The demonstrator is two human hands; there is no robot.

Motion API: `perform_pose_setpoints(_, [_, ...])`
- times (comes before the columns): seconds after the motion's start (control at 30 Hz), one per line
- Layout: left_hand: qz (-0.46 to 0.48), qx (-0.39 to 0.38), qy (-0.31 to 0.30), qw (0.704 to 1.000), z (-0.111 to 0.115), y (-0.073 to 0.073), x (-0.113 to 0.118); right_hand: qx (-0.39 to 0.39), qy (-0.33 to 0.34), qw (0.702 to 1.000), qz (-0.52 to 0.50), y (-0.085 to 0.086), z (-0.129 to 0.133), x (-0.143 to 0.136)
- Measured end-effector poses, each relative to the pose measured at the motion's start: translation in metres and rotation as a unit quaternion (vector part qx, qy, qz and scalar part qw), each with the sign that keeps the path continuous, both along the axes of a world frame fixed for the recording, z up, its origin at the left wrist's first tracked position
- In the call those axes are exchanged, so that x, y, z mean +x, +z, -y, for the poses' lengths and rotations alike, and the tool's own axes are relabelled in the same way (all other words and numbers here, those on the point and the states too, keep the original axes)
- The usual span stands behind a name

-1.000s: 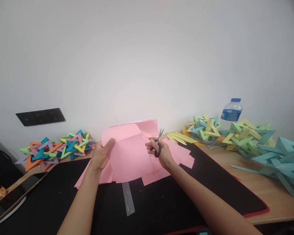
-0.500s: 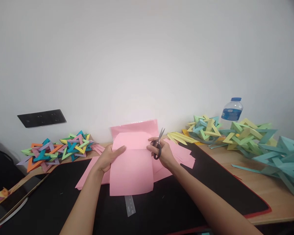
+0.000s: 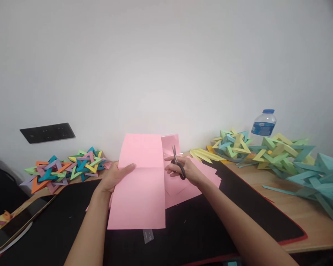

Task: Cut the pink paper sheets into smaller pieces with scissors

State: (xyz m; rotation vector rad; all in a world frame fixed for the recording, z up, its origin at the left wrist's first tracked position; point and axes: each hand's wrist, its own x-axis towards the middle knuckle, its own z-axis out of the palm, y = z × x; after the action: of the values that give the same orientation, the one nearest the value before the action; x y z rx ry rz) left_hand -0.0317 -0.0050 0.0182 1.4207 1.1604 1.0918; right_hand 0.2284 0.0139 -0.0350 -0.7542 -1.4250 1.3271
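Note:
My left hand [image 3: 115,175] grips the left edge of a pink sheet of paper [image 3: 140,195], thumb on the front. The sheet is held up over the mat, with a crease running across it. Just right of its edge, my right hand [image 3: 184,169] holds a pair of scissors [image 3: 179,164] with dark handles, blades pointing up and closed or nearly so. The right fingertips are close to the sheet's right edge; whether they touch it I cannot tell. Behind and to the right lie more pink sheets [image 3: 205,177]. A ruler [image 3: 148,236] shows partly below the held sheet.
A black mat [image 3: 211,225] with red edging covers much of the wooden table [image 3: 291,221]. Multicoloured folded-paper stars [image 3: 50,173] stand at left, yellow, green and blue ones [image 3: 283,155] at right. Yellow strips [image 3: 205,155], a water bottle [image 3: 263,123] and a phone [image 3: 20,223] are around.
The pink sheet has opened out, its upper part now standing higher, and it has shifted left with my left hand. My right hand has come away from the crease, still holding the scissors.

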Motion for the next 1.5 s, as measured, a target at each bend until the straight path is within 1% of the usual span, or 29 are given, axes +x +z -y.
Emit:
perform_pose_setpoints(0.07, [0.01, -0.006, 0.003, 1.0, 0.002, 0.003, -0.005, -0.004, 0.088, 0.992, 0.086, 0.0, -0.001, 0.011])
perform_pose_setpoints(0.13, [0.004, -0.009, 0.007, 1.0, 0.004, 0.005, -0.008, -0.01, 0.154, 0.978, 0.138, 0.0, -0.002, 0.018])
perform_pose_setpoints(0.23, [-0.019, -0.012, 0.005, 1.0, 0.006, 0.007, -0.009, -0.037, 0.227, 0.961, 0.156, 0.0, 0.0, 0.021])
perform_pose_setpoints(0.33, [-0.041, -0.014, -0.013, 0.999, 0.006, 0.007, -0.008, -0.046, 0.264, 0.95, 0.157, 0.001, 0.002, 0.02])
perform_pose_setpoints(0.5, [-0.071, -0.023, -0.032, 0.997, 0.004, 0.006, -0.008, -0.03, 0.278, 0.939, 0.201, 0.001, 0.002, 0.02])
perform_pose_setpoints(0.7, [-0.104, -0.024, -0.059, 0.993, 0.005, 0.007, -0.003, 0.011, 0.259, 0.931, 0.255, 0.002, 0.002, 0.022])
perform_pose_setpoints(0.93, [-0.109, -0.024, -0.055, 0.992, 0.008, 0.01, 0.0, 0.02, 0.257, 0.925, 0.28, 0.001, 0.001, 0.022])
perform_pose_setpoints(1.1, [-0.105, -0.029, -0.059, 0.992, 0.007, 0.009, -0.001, 0.029, 0.258, 0.925, 0.278, 0.0, 0.001, 0.022])
perform_pose_setpoints(1.27, [-0.098, -0.031, -0.065, 0.993, 0.007, 0.008, -0.002, 0.035, 0.262, 0.914, 0.309, 0.0, 0.0, 0.023])
perform_pose_setpoints(1.4, [-0.105, -0.026, -0.053, 0.993, 0.007, 0.008, -0.002, 0.036, 0.265, 0.909, 0.321, -0.001, -0.002, 0.023])
perform_pose_setpoints(1.5, [-0.105, -0.031, -0.056, 0.992, 0.007, 0.008, -0.002, 0.04, 0.262, 0.909, 0.323, -0.003, -0.003, 0.023])
